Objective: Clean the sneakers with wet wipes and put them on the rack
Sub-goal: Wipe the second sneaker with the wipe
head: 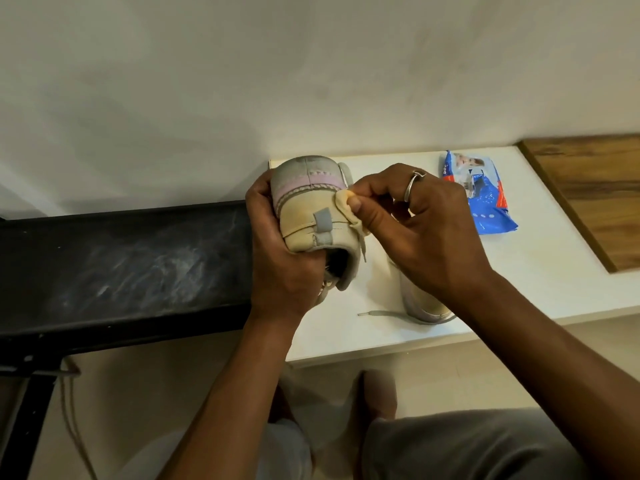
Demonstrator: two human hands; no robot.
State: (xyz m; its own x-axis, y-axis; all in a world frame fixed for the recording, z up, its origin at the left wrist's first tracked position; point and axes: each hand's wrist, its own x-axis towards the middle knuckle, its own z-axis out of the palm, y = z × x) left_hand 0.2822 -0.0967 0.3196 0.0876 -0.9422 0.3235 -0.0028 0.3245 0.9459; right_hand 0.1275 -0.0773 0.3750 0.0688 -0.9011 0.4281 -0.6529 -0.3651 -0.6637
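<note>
A: What does the person wear?
B: A silver ring [414, 187] on one finger of the right hand [426, 223]. It is a slim band with an angular, squared top.
A: Sleeves?
B: The left forearm [225, 393] and right forearm [554, 358] are bare.
A: Other clothing?
B: Grey fabric [467, 448] over the lap, low in view and blurred.

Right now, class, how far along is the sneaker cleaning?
Done: a wipe is out of the pack. In hand: the left hand holds one sneaker while the right hand pinches the wipe against its heel. Left: the second sneaker lies on the table; neither is racked.
</note>
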